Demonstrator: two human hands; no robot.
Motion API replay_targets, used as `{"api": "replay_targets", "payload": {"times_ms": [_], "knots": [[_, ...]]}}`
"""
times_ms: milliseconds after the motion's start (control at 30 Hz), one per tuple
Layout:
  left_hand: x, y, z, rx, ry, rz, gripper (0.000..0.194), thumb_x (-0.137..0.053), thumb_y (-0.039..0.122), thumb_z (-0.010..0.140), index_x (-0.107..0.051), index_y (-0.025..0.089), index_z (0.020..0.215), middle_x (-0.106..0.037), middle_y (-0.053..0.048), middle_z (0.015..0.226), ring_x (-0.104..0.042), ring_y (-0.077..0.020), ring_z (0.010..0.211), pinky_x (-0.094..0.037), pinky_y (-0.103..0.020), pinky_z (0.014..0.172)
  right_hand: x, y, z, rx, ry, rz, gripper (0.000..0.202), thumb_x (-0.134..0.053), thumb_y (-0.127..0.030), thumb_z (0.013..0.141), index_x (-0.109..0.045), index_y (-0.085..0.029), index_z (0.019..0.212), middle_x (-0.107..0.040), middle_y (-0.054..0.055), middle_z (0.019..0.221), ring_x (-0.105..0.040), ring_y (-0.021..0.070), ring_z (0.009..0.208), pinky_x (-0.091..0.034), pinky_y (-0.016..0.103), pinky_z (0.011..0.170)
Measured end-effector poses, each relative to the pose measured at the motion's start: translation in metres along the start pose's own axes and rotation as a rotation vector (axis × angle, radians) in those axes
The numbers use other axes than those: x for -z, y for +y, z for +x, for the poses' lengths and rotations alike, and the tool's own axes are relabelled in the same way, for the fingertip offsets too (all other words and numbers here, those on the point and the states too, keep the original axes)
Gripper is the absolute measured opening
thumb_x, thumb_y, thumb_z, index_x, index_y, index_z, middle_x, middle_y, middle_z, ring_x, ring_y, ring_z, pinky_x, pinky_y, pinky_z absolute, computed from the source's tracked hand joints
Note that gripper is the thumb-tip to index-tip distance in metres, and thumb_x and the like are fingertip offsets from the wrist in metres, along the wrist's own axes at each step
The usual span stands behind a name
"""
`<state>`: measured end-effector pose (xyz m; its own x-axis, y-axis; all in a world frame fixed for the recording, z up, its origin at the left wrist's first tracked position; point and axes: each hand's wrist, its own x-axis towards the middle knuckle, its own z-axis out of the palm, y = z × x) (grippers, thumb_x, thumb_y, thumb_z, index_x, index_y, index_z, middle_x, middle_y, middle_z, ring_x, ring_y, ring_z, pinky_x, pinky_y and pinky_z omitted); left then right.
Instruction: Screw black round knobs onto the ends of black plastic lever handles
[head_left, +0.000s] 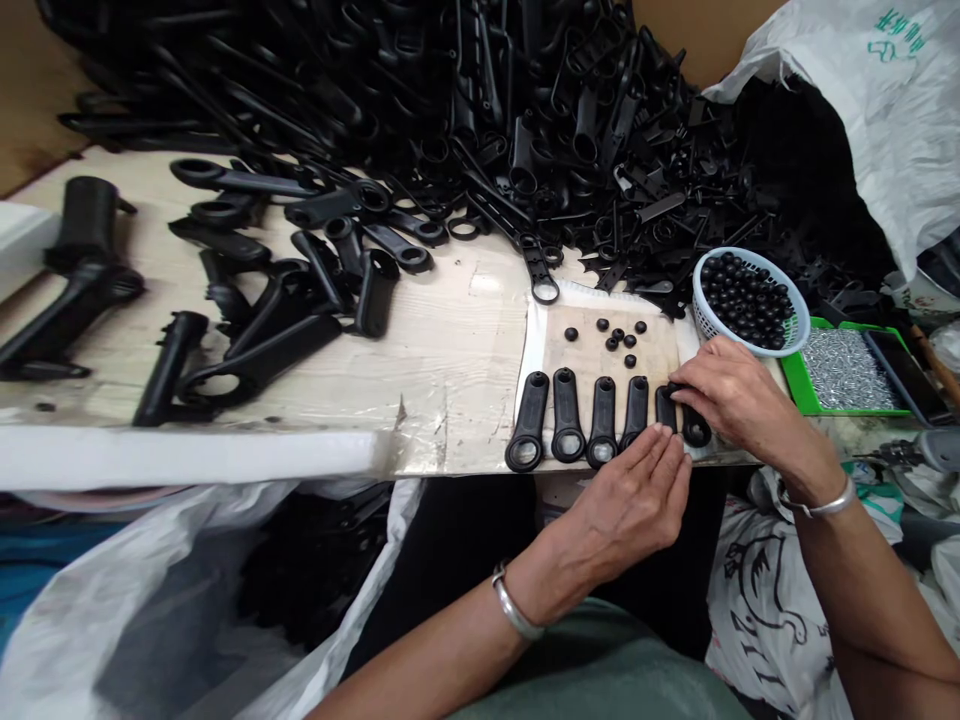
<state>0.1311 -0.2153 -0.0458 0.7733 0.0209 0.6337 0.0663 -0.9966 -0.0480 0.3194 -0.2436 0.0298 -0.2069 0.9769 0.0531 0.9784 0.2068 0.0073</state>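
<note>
Several black plastic handles [567,418] with ring ends lie side by side on a cardboard mat [592,350] at the table's front edge. My right hand [739,400] grips the rightmost handle [694,425] of the row. My left hand [637,495] rests with flat fingers against the front of the row, touching the ring ends near the right, holding nothing. Several small black round caps [616,340] lie loose on the mat behind the row.
A pale blue basket [795,330] of black balls stands right of the mat. A green tray [802,390] of screws lies beside it. A big heap of black handles [525,110] fills the back of the table. White bags [187,600] hang below the front edge.
</note>
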Motion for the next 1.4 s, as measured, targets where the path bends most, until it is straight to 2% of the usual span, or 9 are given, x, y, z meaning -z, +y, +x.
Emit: {"api": "replay_targets", "payload": {"times_ms": [267,567,733,867,1000,1100,1200,1300,1400], "knots": [[0.002,0.0,0.002,0.04,-0.06,-0.058,0.028,-0.049,0.007,0.09,-0.065,0.002,0.112,-0.07,-0.019,0.119,-0.067,-0.0266,0.114,-0.048,-0.04,0.107,0.005,-0.012,0.003,-0.012,-0.092,-0.21,0.014,-0.053,-0.018,0.094,-0.055,-0.016,0.08,-0.056,0.006,0.078,-0.049,0.0233,0.088,-0.039,0.035,0.076],[0.0,0.002,0.001,0.06,-0.125,-0.069,0.027,-0.053,0.009,0.091,-0.062,0.003,0.116,-0.068,-0.018,0.123,-0.065,-0.0254,0.117,-0.043,-0.038,0.11,0.006,-0.015,0.004,-0.023,-0.084,-0.207,0.011,-0.057,-0.018,0.092,-0.058,-0.016,0.081,-0.06,0.007,0.079,-0.049,0.0233,0.086,-0.039,0.035,0.075],[0.007,0.0,0.001,0.05,-0.158,-0.064,0.028,-0.051,0.011,0.093,-0.06,0.005,0.12,-0.066,-0.018,0.127,-0.062,-0.0249,0.123,-0.042,-0.038,0.112,0.007,-0.009,0.003,-0.058,-0.03,-0.153,0.01,-0.063,-0.026,0.09,-0.065,-0.016,0.088,-0.067,0.009,0.085,-0.054,0.0247,0.087,-0.041,0.036,0.075],[0.013,-0.005,-0.006,0.083,-0.122,-0.041,0.03,-0.049,0.013,0.095,-0.059,0.007,0.123,-0.064,-0.017,0.131,-0.059,-0.0264,0.126,-0.04,-0.046,0.113,0.008,-0.01,0.015,-0.098,0.054,-0.072,0.015,-0.056,-0.024,0.094,-0.069,-0.018,0.096,-0.072,0.01,0.092,-0.058,0.0241,0.089,-0.044,0.035,0.076],[0.015,-0.009,-0.016,0.162,-0.118,0.029,0.031,-0.048,0.008,0.093,-0.061,0.004,0.12,-0.065,-0.019,0.128,-0.061,-0.0291,0.123,-0.039,-0.056,0.114,0.011,-0.005,0.023,-0.208,0.054,-0.039,0.024,-0.048,-0.017,0.096,-0.072,-0.018,0.095,-0.074,0.01,0.092,-0.063,0.0239,0.088,-0.045,0.034,0.072],[0.015,-0.012,-0.018,0.162,-0.157,0.048,0.031,-0.047,0.004,0.092,-0.062,0.005,0.119,-0.066,-0.017,0.129,-0.062,-0.0271,0.122,-0.038,-0.056,0.115,0.016,0.003,0.009,-0.328,0.073,-0.007,0.023,-0.051,-0.02,0.095,-0.073,-0.018,0.098,-0.075,0.009,0.095,-0.068,0.0247,0.086,-0.048,0.035,0.075],[0.013,-0.013,-0.018,0.134,-0.118,0.059,0.028,-0.047,0.005,0.093,-0.063,0.005,0.116,-0.068,-0.016,0.124,-0.065,-0.0256,0.118,-0.039,-0.055,0.115,0.016,0.003,-0.018,-0.419,0.039,0.06,0.019,-0.055,-0.025,0.094,-0.073,-0.019,0.096,-0.076,0.007,0.092,-0.071,0.0233,0.081,-0.05,0.034,0.075],[0.01,-0.013,-0.017,0.12,-0.048,0.054,0.027,-0.047,0.003,0.092,-0.063,0.002,0.113,-0.071,-0.018,0.117,-0.068,-0.0265,0.111,-0.043,-0.055,0.112,0.008,-0.009,-0.045,-0.434,-0.022,0.17,0.017,-0.06,-0.031,0.092,-0.071,-0.02,0.097,-0.075,0.005,0.09,-0.07,0.0205,0.077,-0.051,0.032,0.071],[0.009,-0.013,-0.017,0.117,-0.029,0.046,0.028,-0.045,0.002,0.091,-0.063,0.002,0.113,-0.071,-0.019,0.116,-0.068,-0.0273,0.111,-0.045,-0.055,0.109,-0.009,-0.025,-0.061,-0.445,0.011,0.245,0.025,-0.064,-0.034,0.09,-0.065,-0.02,0.111,-0.072,0.005,0.093,-0.067,0.0189,0.076,-0.053,0.033,0.072]]}}
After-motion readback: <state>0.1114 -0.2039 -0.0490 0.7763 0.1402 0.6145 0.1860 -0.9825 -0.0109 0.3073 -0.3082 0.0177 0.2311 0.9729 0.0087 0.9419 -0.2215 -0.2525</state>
